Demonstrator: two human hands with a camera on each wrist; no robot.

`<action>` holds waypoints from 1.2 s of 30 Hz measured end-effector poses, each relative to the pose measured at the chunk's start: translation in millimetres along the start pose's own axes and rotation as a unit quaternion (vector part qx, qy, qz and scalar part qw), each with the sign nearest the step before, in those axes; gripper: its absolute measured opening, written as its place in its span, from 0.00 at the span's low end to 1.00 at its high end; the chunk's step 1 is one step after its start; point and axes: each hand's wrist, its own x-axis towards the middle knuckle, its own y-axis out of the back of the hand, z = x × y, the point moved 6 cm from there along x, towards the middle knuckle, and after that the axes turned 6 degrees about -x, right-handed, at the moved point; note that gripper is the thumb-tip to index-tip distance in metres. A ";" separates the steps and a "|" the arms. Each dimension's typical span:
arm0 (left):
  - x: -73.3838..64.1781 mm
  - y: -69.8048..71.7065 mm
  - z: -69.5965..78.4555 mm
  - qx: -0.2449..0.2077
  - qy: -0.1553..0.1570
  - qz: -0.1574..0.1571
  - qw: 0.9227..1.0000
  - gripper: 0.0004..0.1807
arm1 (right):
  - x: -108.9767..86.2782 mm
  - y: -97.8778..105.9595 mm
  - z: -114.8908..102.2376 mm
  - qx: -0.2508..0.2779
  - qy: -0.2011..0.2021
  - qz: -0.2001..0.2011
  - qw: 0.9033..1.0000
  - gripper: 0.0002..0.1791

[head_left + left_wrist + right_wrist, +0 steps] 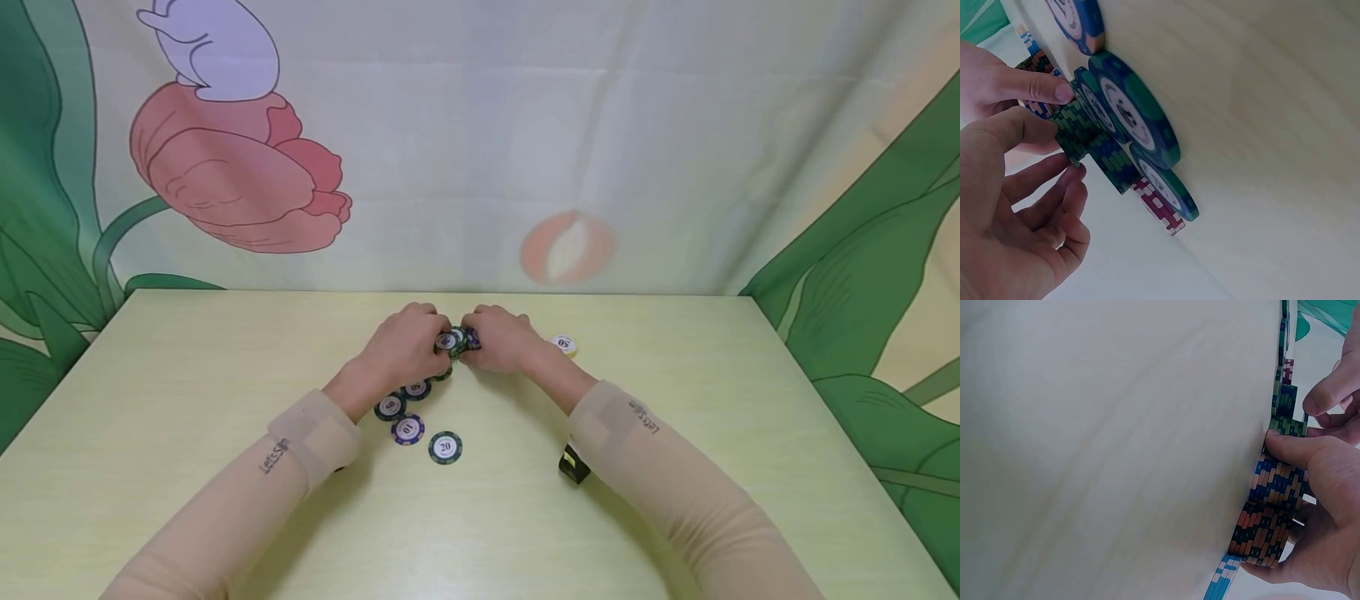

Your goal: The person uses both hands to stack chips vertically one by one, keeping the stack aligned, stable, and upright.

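**Hands at a stack of round green poker chips (pixel 1077 130)**

The stack stands between both hands on the pale table (pixel 675 517). The left hand (pixel 408 337), bent inward, pinches a white-centred green chip (pixel 447 341) above it; the right hand (pixel 501 337) curls round its sides, thumb nearest. Lighter and darker green blocks pattern its edge.

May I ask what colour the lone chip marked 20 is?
The chip has a green-patched dark rim, white centre; best in the head view.

Both beige-sleeved arms (pixel 232 496) are stretched far forward; the bare left-hand grip (pixel 407 343) and bare right-hand grip (pixel 498 340) are held curled and close together.
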 end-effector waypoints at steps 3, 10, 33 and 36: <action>0.8 0.0 0.4 0.002 -0.002 -0.004 1.000 0.17 | 0.1 0.0 -0.1 0.000 0.000 -0.001 1.000 0.20; -0.1 2.5 -3.5 0.019 0.028 -0.008 0.999 0.28 | 0.0 0.4 0.0 -0.002 0.001 -0.006 1.000 0.21; 6.3 0.7 -2.8 0.011 0.033 0.004 0.999 0.11 | -0.3 1.1 -1.2 0.005 -0.001 -0.002 1.000 0.19; 7.3 -0.2 -2.7 0.015 0.033 0.006 0.999 0.11 | 0.3 0.4 -0.5 0.002 0.000 -0.001 1.000 0.19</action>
